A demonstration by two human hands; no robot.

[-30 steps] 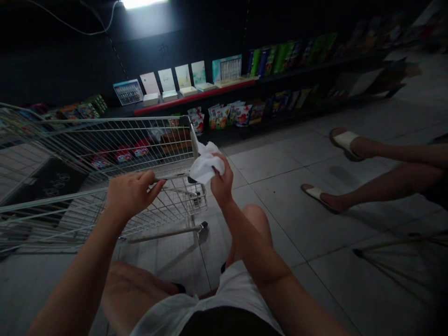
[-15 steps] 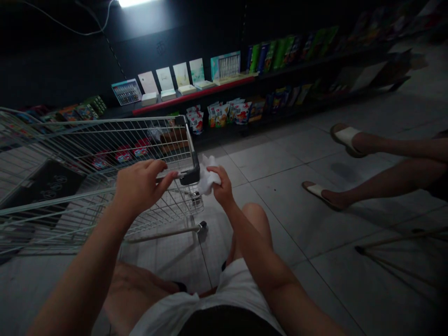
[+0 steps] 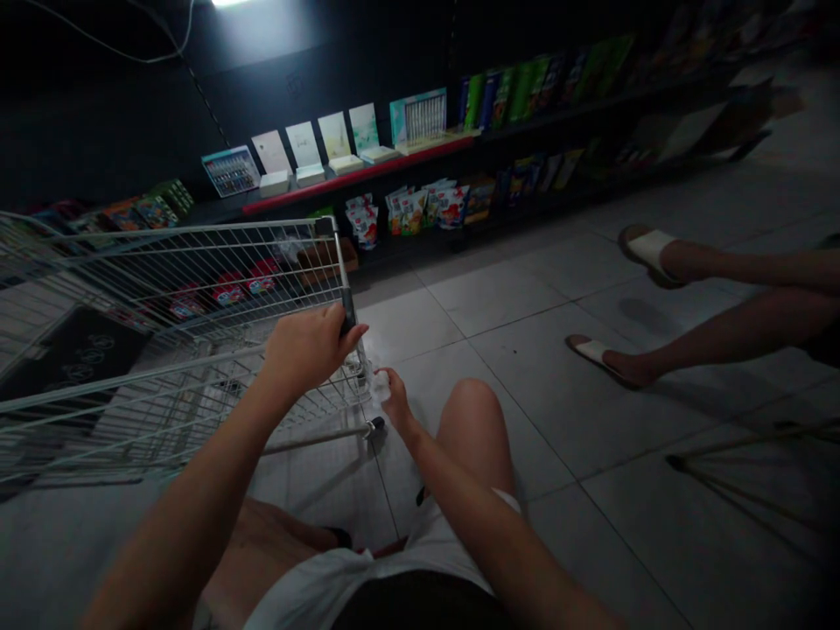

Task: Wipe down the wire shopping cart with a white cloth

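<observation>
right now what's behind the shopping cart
Behind the shopping cart, red packs and a brown box show through its wire side. Anything directly behind the left hand is covered and cannot be seen.

One view only: a head-worn camera, facing forward and steeply downward. The wearer's lap [image 3: 295,584] occupies the bottom edge at closest range, with both forearms [image 3: 486,518] entering from below. The left hand [image 3: 305,344] and right hand [image 3: 392,400] fall near mid-frame. The shopping cart [image 3: 197,364] is covered at left, near the lens. The shelf [image 3: 360,172] lies farther off across the upper part, slanting upward to the right. A second person's legs [image 3: 735,337] enter from the right edge.
</observation>
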